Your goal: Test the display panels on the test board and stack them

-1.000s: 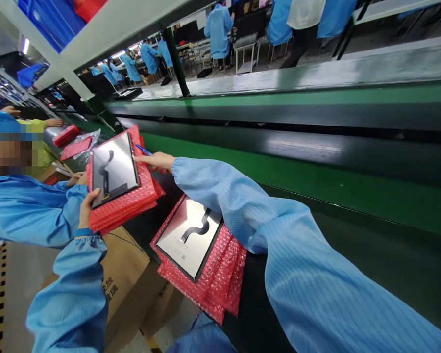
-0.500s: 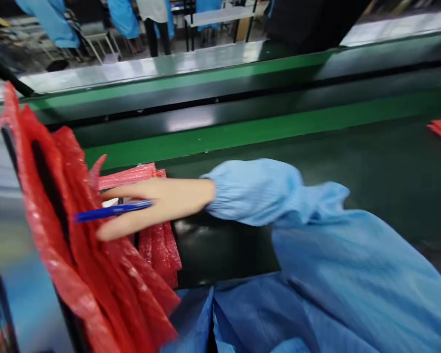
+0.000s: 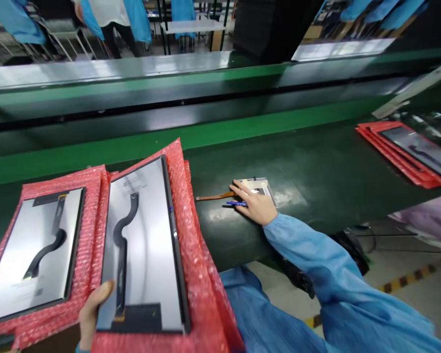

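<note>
At the lower left, my left hand (image 3: pixel 95 309) grips the edge of a stack of LCD panels in red bubble wrap. The top LCD panel (image 3: pixel 143 255) shows its silvery back and a dark curved ribbon cable; the stack is tilted, and my fingers beneath it are hidden. Farther right, my right hand (image 3: pixel 259 206) lies over a small panel (image 3: pixel 266 186) with an orange-brown flex cable (image 3: pixel 215 196). A blue pen (image 3: pixel 235 203) is held among its fingers, which are partly spread.
Another LCD panel (image 3: pixel 47 250) lies on red bubble wrap at the left. More wrapped panels (image 3: pixel 422 152) are stacked at the right. A raised green ledge (image 3: pixel 220 128) runs along the back of the dark green bench (image 3: pixel 316 162). People in blue stand beyond.
The view has swung. My right hand has moved right, away from the red bubble wrap, onto the small panel with the pen still held. The stack in my left hand now shows its silvery face.
</note>
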Tool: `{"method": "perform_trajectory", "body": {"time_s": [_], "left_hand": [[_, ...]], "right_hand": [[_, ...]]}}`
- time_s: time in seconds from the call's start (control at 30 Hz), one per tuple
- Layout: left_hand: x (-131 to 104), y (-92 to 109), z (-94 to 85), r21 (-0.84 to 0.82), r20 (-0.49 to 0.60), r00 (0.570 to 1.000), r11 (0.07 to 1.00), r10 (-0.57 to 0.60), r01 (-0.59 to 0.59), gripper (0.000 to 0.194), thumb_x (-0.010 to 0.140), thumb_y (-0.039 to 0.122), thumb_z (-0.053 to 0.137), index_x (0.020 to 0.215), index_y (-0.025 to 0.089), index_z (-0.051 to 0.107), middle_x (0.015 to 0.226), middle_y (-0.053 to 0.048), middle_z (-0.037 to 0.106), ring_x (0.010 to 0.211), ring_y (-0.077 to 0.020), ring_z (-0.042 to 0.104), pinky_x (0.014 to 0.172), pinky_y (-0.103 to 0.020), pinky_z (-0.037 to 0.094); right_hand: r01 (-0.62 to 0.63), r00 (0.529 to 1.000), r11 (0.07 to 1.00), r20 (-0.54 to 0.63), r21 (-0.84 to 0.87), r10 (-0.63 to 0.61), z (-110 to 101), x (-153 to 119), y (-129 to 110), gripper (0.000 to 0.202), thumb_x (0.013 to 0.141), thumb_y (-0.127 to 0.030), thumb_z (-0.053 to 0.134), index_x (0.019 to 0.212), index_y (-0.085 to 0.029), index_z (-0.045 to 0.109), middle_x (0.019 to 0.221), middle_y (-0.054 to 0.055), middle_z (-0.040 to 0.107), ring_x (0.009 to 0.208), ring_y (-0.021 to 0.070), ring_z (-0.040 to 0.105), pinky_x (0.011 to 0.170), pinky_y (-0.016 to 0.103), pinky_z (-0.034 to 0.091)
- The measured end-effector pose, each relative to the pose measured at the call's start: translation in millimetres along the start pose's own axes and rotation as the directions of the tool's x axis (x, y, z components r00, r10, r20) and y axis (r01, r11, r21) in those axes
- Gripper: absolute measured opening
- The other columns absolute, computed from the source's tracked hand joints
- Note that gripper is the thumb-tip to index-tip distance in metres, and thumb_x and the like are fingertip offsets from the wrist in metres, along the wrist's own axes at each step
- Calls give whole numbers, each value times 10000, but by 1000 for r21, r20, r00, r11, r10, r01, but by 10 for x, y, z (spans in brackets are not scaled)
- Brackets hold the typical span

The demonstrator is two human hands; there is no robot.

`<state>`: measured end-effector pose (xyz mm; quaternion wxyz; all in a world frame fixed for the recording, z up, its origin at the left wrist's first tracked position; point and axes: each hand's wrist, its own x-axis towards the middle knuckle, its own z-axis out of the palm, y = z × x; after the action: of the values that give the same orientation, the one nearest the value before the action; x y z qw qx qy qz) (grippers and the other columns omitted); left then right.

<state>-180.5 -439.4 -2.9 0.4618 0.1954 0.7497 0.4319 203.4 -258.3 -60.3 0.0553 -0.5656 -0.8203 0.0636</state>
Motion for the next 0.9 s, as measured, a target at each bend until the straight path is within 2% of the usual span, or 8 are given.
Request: {"method": "perform_trajectory", "body": {"time_s": [0.17,0.33,0.47,0.53,0.63,0.7,0.77,0.9], "left_hand": [[314,136,635,-140,-6,1000,990,11,-12,129,534,391,743,618,310,689,574,57,700,770,-318,752,605,-432,658],[334,385,1111,-291,234,962,934,-138,205,335,558,328,733,868,204,701,659,4,716,767,-304,742,586,-368,634],[385,395,1154,-284,327,939,937,-106,205,484,598,297,781,1052,175,666,817,-24,753,771,-280,735,621,-342,613],[452,375,1091,-196,368,930,978,3,75,541,612,336,832,1093,163,653,920,-48,762,832,-278,730,701,-339,601],[563,369,970,8,435,890,988,138,-157,521,643,448,839,1026,142,666,1029,-93,750,936,-293,706,806,-339,559],[596,369,894,267,405,891,906,205,-329,427,700,540,775,859,160,663,869,-83,740,851,-290,700,753,-333,530],[567,350,834,573,342,888,680,309,-457,412,795,600,659,750,192,622,673,-51,659,722,-278,676,666,-325,486],[392,278,798,813,206,777,338,595,-474,515,883,595,553,1162,166,609,1003,-119,659,892,-307,676,604,-325,464]], "right_hand": [[-124,982,976,-122,178,147,-339,-52,586,535,884,-391,587,1400,-252,559,1550,48,414,1180,356,617,883,464,560],[-157,915,911,-291,381,279,-610,-215,312,516,1027,-418,255,1351,-182,580,1409,115,567,1241,285,572,995,451,498],[-224,969,662,93,715,228,-548,-308,-149,521,989,-520,355,1312,-199,608,1167,89,706,696,180,656,597,320,523],[-279,960,495,226,823,165,-476,-279,-318,527,952,-559,430,1276,-195,629,1151,86,699,718,175,641,601,298,501],[-274,959,416,278,867,54,-386,-152,-463,494,867,-628,556,1018,-184,711,892,62,689,805,207,618,685,300,495],[-305,943,420,333,855,8,-346,-60,-507,498,816,-675,597,815,-183,677,724,34,611,735,196,570,648,293,468],[-344,924,445,381,827,6,-320,6,-527,529,785,-709,610,716,-185,613,665,18,557,671,175,515,602,285,435],[-373,911,467,412,802,18,-316,54,-551,539,743,-729,651,733,-192,611,668,22,568,679,187,521,604,295,450]]}}
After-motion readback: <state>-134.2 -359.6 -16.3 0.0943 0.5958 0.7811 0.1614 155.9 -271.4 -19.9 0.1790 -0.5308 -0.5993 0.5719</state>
